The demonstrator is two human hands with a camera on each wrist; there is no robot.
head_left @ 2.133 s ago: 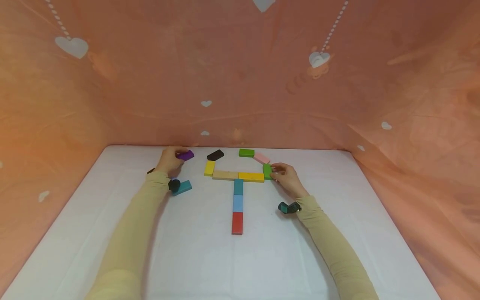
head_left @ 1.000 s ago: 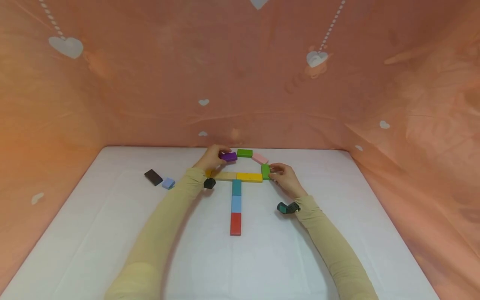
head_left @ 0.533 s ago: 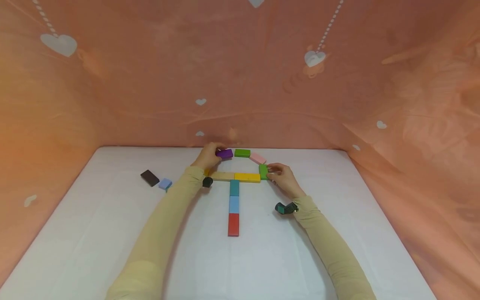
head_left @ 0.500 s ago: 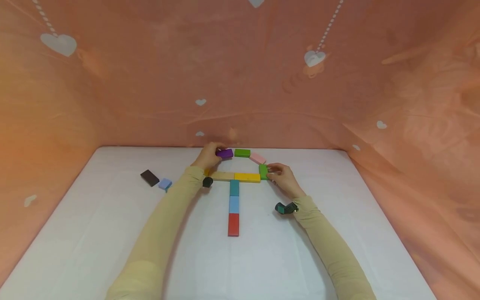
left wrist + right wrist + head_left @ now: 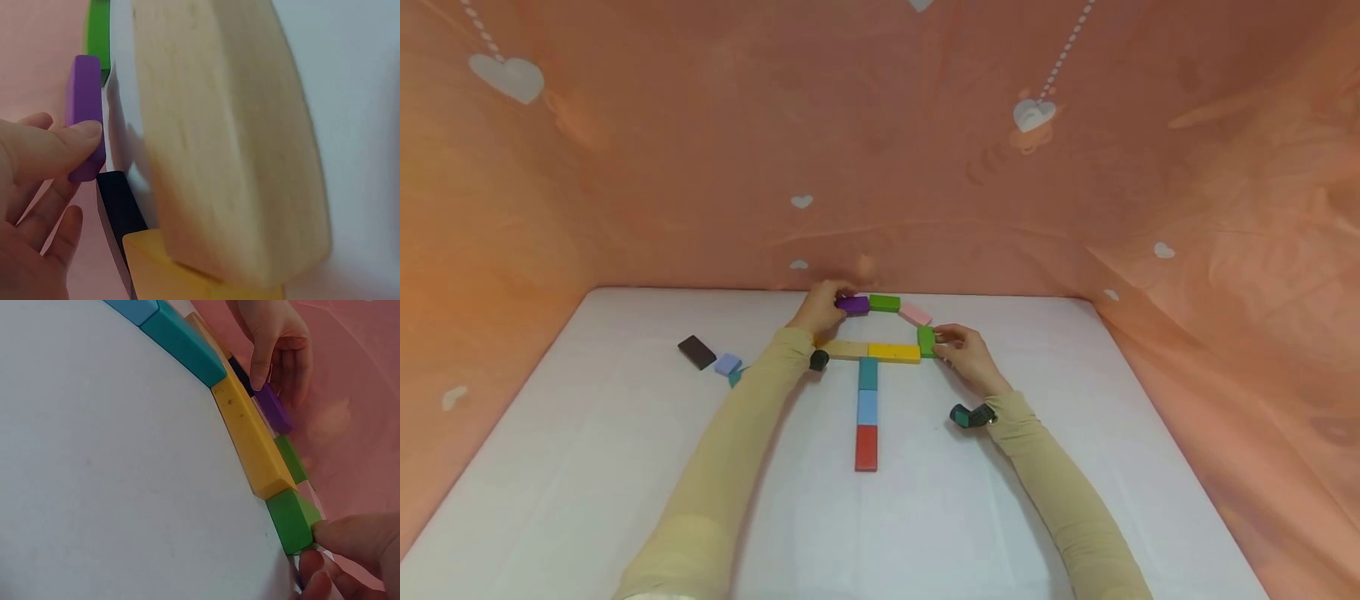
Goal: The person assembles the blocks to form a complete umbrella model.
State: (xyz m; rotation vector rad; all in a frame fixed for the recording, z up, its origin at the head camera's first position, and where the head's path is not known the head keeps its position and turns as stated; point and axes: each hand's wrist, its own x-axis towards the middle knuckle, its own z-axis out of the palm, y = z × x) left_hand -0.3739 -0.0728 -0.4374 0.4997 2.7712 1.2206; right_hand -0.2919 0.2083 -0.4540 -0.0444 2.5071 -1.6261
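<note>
My left hand [image 5: 818, 310] pinches a purple block [image 5: 854, 306] between thumb and fingers, at the table's far side. In the head view the purple block's right end meets a green block [image 5: 884, 303]. My right hand [image 5: 972, 358] holds a second green block [image 5: 927, 342] by its right side, with fingertips at its edge. Between the two green blocks lies a slanted pink block [image 5: 915, 314]. A yellow-orange block [image 5: 895, 354] and a natural wood block [image 5: 846, 350] form a bar below. In the left wrist view a black block [image 5: 122, 200] sits beside the purple one.
Down from the bar runs a column of teal [image 5: 868, 373], light blue [image 5: 867, 407] and red [image 5: 866, 447] blocks. Left lie a dark brown block [image 5: 697, 352], a periwinkle block [image 5: 727, 364] and a teal block [image 5: 735, 377], partly hidden by the left sleeve.
My left hand has carried the purple block rightward from the far left. In the last half second it closed the gap to the green block. My right hand has stayed in place.
</note>
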